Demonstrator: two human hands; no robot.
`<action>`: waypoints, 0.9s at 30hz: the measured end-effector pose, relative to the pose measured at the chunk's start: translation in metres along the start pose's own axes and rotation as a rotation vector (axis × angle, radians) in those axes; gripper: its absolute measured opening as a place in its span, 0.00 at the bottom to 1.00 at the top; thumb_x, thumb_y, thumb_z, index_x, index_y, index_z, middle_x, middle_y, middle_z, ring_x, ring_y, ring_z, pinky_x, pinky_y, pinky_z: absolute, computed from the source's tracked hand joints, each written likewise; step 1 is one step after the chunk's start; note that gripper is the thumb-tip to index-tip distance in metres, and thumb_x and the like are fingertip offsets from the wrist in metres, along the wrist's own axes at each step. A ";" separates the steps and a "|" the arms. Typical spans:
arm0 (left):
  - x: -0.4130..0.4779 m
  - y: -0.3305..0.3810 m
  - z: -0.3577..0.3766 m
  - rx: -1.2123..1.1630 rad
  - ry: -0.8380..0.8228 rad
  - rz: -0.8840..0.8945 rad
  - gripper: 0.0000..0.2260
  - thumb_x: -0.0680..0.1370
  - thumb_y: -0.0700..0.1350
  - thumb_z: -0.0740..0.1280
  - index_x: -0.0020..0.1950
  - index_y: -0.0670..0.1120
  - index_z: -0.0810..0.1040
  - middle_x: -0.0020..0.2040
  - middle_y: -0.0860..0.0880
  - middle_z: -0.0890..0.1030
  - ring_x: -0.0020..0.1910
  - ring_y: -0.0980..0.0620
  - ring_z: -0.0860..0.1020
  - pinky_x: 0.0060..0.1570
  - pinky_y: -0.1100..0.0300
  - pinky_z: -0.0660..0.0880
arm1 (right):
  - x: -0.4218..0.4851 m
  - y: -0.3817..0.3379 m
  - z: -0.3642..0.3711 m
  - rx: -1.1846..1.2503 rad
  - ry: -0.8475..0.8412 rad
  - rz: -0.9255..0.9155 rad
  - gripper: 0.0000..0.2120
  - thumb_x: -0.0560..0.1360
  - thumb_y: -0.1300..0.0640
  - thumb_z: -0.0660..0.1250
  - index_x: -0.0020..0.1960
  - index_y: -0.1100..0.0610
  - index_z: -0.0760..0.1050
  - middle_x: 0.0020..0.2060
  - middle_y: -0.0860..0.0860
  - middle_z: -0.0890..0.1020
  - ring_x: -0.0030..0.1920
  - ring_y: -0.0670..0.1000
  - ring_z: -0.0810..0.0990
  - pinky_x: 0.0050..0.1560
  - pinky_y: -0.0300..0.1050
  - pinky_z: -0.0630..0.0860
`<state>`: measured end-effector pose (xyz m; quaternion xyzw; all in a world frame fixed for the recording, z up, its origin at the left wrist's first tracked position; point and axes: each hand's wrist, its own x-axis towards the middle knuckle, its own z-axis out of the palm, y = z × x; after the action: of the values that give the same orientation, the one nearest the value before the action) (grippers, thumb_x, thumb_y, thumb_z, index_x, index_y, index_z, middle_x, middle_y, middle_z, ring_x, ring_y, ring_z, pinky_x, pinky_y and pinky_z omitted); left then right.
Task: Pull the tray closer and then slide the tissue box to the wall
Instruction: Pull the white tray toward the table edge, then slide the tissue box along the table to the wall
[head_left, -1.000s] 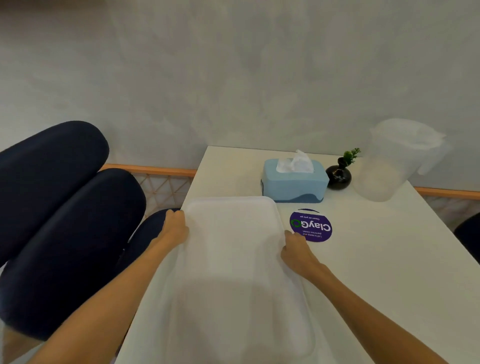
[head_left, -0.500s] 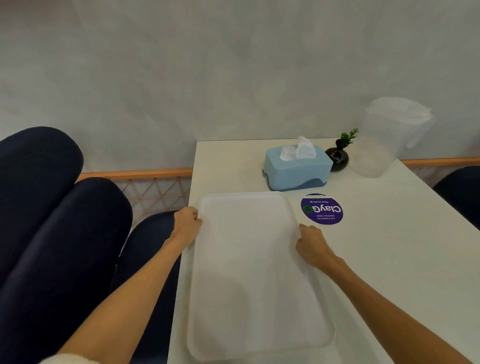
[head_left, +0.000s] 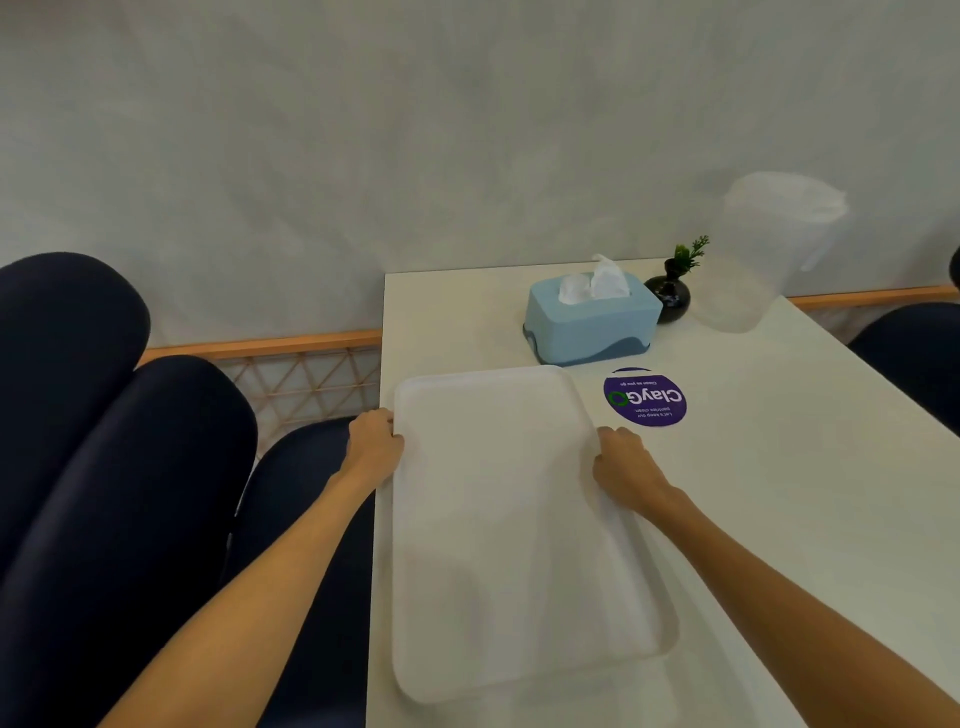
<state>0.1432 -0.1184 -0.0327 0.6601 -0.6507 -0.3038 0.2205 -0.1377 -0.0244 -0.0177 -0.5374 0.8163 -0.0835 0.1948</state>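
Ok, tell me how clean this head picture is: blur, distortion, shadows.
Head view: wide-angle bending at the edges; soft, even light with no hard glare; the pitcher looks smeared and hazy; the tray carries a faint shadow on its near half; the purple sticker stays legible, the tissue box fairly crisp.

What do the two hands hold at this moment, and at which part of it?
Both hold the white tray. The left hand grips its left long edge and the right hand its right long edge, both toward the far end.
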 end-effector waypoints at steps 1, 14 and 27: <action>0.000 -0.001 0.000 -0.003 0.002 0.002 0.09 0.74 0.31 0.61 0.49 0.33 0.79 0.38 0.42 0.77 0.40 0.47 0.74 0.42 0.56 0.71 | -0.001 0.000 0.000 -0.003 -0.002 0.001 0.15 0.79 0.64 0.56 0.64 0.64 0.68 0.60 0.61 0.74 0.58 0.60 0.76 0.60 0.50 0.73; 0.002 0.027 -0.013 0.046 0.004 0.046 0.20 0.77 0.41 0.65 0.68 0.40 0.70 0.65 0.40 0.74 0.61 0.43 0.75 0.59 0.50 0.74 | 0.013 0.006 -0.024 0.067 0.004 -0.042 0.18 0.76 0.63 0.62 0.65 0.64 0.70 0.60 0.61 0.77 0.58 0.60 0.77 0.55 0.50 0.75; 0.034 0.157 0.056 -0.220 -0.082 0.047 0.21 0.77 0.44 0.66 0.69 0.44 0.69 0.65 0.43 0.75 0.61 0.47 0.75 0.52 0.61 0.69 | 0.090 0.066 -0.098 0.301 0.090 0.009 0.23 0.76 0.60 0.64 0.69 0.60 0.66 0.62 0.62 0.77 0.54 0.60 0.79 0.43 0.46 0.78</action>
<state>-0.0100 -0.1548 0.0305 0.6035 -0.6373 -0.3948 0.2718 -0.2645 -0.0862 0.0287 -0.4941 0.8049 -0.2277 0.2369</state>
